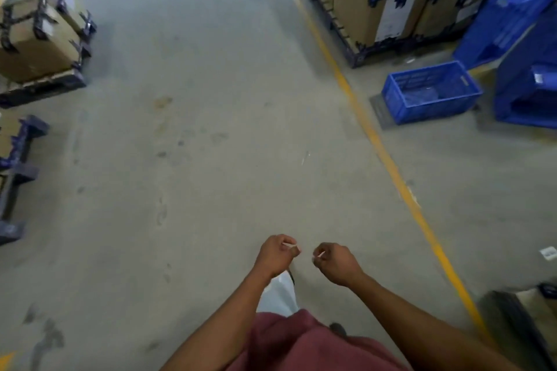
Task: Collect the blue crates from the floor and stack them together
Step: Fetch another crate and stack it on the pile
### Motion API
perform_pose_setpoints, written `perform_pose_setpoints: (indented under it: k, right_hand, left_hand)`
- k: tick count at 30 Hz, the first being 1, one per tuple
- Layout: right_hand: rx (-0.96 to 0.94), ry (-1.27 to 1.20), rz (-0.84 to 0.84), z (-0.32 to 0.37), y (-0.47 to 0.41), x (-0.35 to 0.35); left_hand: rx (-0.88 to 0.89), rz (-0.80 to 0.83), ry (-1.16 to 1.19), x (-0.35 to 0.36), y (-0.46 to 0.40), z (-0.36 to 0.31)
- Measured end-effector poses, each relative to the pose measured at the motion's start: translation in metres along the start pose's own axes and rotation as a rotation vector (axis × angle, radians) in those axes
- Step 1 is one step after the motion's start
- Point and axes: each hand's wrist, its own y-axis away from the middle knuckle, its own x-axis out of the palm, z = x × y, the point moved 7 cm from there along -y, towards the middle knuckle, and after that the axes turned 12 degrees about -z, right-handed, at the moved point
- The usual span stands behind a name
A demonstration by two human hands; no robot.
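Left hand [275,256]: raised in front of the body over the bare middle of the concrete floor [211,135], fingers curled together and pinched on a small pale sliver (too small to identify).

Right hand [336,263]: just beside the left, not touching it, fingers likewise closed and pinched on a similar thin pale sliver.

Blue crate [431,92]: one open-topped, slatted crate, upright on the floor at the far right, beyond the yellow floor line [388,159]. Well apart from both hands. It sits partly on a flat grey plate [381,111] set in the floor; the inside looks largely empty, though blur hides detail.

Blue bins [518,48]: larger solid blue plastic units, tilted or stacked against each other at the right edge of the floor, just beside the crate (their exact form is unclear).

Cardboard boxes on a dark pallet [388,0]: a row at the far right corner, bound with dark strapping, behind the crate.

Cardboard boxes, left group [39,36]: strapped boxes on a dark pallet at the far left edge of the floor.

Dark pallet frame [18,172]: at the left edge, nearer the wearer.

Red garment [301,343]: lower centre, the wearer's own clothing.

Paper scrap [548,252]: a small white label lying on the floor at the right edge.
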Motion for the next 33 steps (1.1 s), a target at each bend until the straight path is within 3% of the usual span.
perform_pose_setpoints:
  k: [14,20,33]
  right_hand:
    - [0.316,-0.231,-0.278,0.018,-0.217,-0.168]
    - [0.372,-0.301,-0.384,-0.034,-0.312,-0.249]
    - [0.415,-0.220,-0.435,-0.191,-0.492,-0.548]
  left_hand:
    - [0.159,0.215,-0.336,-0.034,-0.270,-0.201]
    - [0.232,0.305,-0.346,0.047,-0.336,-0.338]
    - [0.180,0.360,-0.157,0.258,-0.444,-0.664]
